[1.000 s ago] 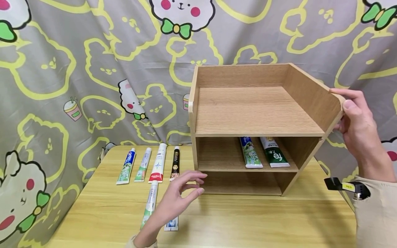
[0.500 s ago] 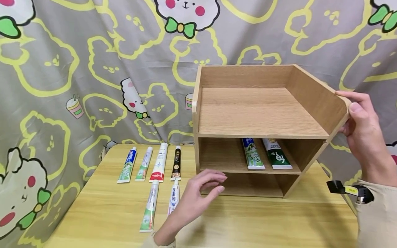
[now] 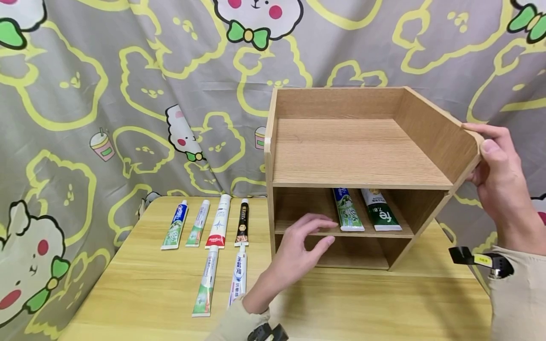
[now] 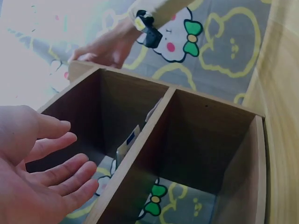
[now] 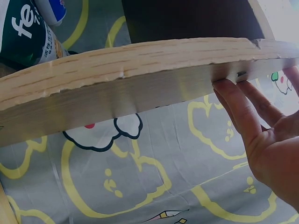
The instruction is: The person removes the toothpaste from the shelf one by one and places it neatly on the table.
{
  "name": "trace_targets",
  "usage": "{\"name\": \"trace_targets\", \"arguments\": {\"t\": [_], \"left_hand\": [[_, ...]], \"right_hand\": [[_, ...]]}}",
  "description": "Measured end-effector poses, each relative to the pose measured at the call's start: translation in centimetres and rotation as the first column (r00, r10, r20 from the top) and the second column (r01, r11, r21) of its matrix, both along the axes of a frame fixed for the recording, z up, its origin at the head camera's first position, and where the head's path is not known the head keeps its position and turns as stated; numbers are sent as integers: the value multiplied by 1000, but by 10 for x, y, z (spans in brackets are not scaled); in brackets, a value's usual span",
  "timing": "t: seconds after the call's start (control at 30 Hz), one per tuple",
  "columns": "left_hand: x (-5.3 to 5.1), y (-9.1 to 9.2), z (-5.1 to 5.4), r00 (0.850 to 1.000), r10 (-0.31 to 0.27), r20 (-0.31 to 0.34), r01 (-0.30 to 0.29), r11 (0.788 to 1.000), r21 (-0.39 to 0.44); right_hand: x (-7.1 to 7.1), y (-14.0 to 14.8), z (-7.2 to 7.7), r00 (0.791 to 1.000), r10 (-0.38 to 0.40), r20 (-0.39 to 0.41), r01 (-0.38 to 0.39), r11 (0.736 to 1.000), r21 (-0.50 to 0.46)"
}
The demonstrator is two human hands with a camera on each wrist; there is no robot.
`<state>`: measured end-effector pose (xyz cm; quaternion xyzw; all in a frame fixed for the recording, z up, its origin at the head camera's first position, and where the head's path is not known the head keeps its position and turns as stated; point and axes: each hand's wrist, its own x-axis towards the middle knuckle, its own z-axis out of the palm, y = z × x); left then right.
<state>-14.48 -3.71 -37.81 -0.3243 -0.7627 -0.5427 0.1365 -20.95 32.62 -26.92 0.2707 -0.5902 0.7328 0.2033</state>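
Observation:
A wooden desk shelf (image 3: 337, 151) stands on the table. My right hand (image 3: 501, 175) holds the front upper corner of its right side panel, thumb in front and fingers along the outer face. In the right wrist view the fingers (image 5: 233, 100) touch that panel. On the middle shelf lie two toothpaste tubes: a blue-and-green one (image 3: 349, 212) and a dark green and white one (image 3: 381, 210). My left hand (image 3: 300, 244) is in front of the middle shelf, fingertips near the blue-and-green tube. In the left wrist view its fingers (image 4: 70, 175) are spread, holding nothing.
Several toothpaste tubes lie left of the shelf, including a red-and-white one (image 3: 219, 222) and a black one (image 3: 242, 222). Nearer lie a green-and-white tube (image 3: 206, 284) and a white tube (image 3: 238, 277), partly hidden by my left arm. A patterned curtain (image 3: 141, 94) hangs behind.
My left hand has moved right, from beside the shelf's left edge to in front of its middle level. The white tube has come into view. My right hand still holds the side panel.

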Motion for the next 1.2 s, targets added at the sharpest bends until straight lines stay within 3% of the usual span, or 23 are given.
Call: {"name": "trace_targets", "arguments": {"t": [0.17, 0.37, 0.8, 0.97, 1.2], "left_hand": [[-13, 12, 3, 995, 66, -78, -72, 995, -71], [-26, 23, 4, 986, 136, -92, -148, 980, -136], [-42, 51, 8, 980, 201, 7, -190, 938, -291], [-47, 59, 14, 971, 236, 34, -205, 901, -382], [-50, 69, 29, 949, 285, 136, -169, 821, -546]], "right_hand": [[2, 1, -2, 999, -31, 9, 30, 999, 13], [2, 2, -3, 1000, -20, 2, 20, 1000, 16], [0, 3, -2, 1000, 9, -11, -10, 1000, -19], [-1, 2, -1, 1000, 3, -11, -4, 1000, -25], [-3, 1, -1, 999, 31, -5, -32, 998, -53]]}}
